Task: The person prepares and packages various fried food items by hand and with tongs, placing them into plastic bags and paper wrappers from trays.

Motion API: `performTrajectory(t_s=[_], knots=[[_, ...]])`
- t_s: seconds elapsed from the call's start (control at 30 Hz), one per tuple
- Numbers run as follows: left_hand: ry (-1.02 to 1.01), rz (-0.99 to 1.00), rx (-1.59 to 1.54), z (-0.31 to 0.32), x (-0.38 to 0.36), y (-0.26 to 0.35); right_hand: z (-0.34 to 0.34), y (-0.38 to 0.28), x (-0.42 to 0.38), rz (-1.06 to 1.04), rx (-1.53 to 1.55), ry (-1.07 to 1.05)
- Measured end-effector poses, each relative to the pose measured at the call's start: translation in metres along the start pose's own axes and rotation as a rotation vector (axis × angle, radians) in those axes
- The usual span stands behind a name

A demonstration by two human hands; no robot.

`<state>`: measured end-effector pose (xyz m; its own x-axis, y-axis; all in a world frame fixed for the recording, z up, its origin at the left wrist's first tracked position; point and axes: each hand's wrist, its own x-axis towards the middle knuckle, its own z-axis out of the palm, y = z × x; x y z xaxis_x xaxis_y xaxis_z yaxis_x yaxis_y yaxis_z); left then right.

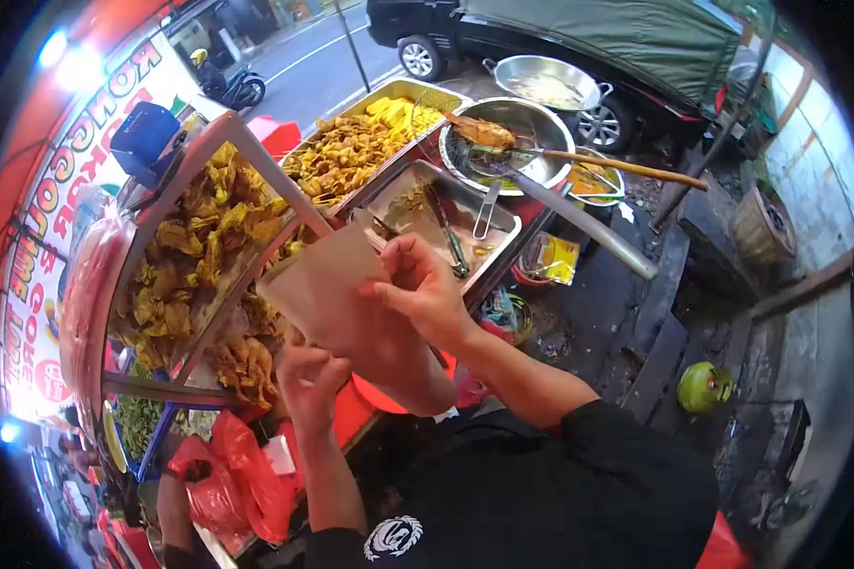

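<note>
A sheet of brown wrapping paper [337, 294] hangs in front of me, slightly curled along its lower right end. With thumb and fingers, my right hand [427, 296] pinches its right edge. My left hand [311, 384] grips the lower left edge, its fingertips partly behind the paper. Just beyond the sheet is a metal tray [503, 232] holding tongs [449, 228]. Left of my hands, a glass-sided display case contains yellow fried chicken [185, 256].
A tray of yellow chicken pieces [351, 152] stands behind. Strainers with long handles [617, 169] rest over a steel pot [550, 171]. Red plastic bags [247, 469] lie at lower left, near another person's arm [175, 512]. A green gas cylinder [702, 387] stands right.
</note>
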<state>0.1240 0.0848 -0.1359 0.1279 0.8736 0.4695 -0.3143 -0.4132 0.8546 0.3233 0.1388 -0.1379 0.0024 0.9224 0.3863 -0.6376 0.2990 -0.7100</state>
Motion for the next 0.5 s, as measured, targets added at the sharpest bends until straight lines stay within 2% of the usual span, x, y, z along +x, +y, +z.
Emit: performTrajectory(t_s=[0.03,0.07,0.13,0.17,0.2,0.23,0.27,0.3,0.33,0.37,0.4,0.5], knots=[[0.001,0.055,0.192,-0.004,-0.005,-0.003,-0.001,-0.007,0.002,0.062,-0.092,-0.021],[-0.076,-0.144,0.458,-0.012,-0.008,0.001,-0.009,-0.006,0.007,0.08,-0.082,-0.03],[-0.134,-0.368,0.724,0.0,-0.008,0.022,-0.023,0.001,0.014,0.211,-0.138,-0.228],[0.052,-0.42,0.694,0.01,-0.007,0.035,-0.036,0.003,0.018,0.342,-0.294,-0.26],[0.237,-0.462,0.659,0.016,-0.007,0.041,-0.052,0.004,0.026,0.246,-0.749,-0.3],[0.231,-0.496,0.713,0.0,-0.018,0.041,-0.085,0.03,0.032,0.103,-1.053,-0.306],[0.247,-0.495,0.716,0.003,-0.018,0.043,-0.114,0.05,0.034,0.026,-1.445,-0.178],[0.205,-0.496,0.71,0.007,-0.019,0.048,-0.135,0.064,0.044,0.24,-1.783,-0.111],[0.159,-0.498,0.704,0.007,-0.021,0.052,-0.143,0.067,0.05,0.284,-1.985,-0.049],[0.136,-0.671,0.423,0.0,-0.029,0.048,-0.172,0.09,0.05,0.316,-1.975,0.072],[0.137,-0.666,0.422,-0.003,-0.032,0.043,-0.175,0.096,0.053,0.295,-2.053,0.05],[-0.383,-0.639,0.146,-0.018,-0.035,0.016,-0.178,0.103,0.059,0.357,-2.019,0.008]])
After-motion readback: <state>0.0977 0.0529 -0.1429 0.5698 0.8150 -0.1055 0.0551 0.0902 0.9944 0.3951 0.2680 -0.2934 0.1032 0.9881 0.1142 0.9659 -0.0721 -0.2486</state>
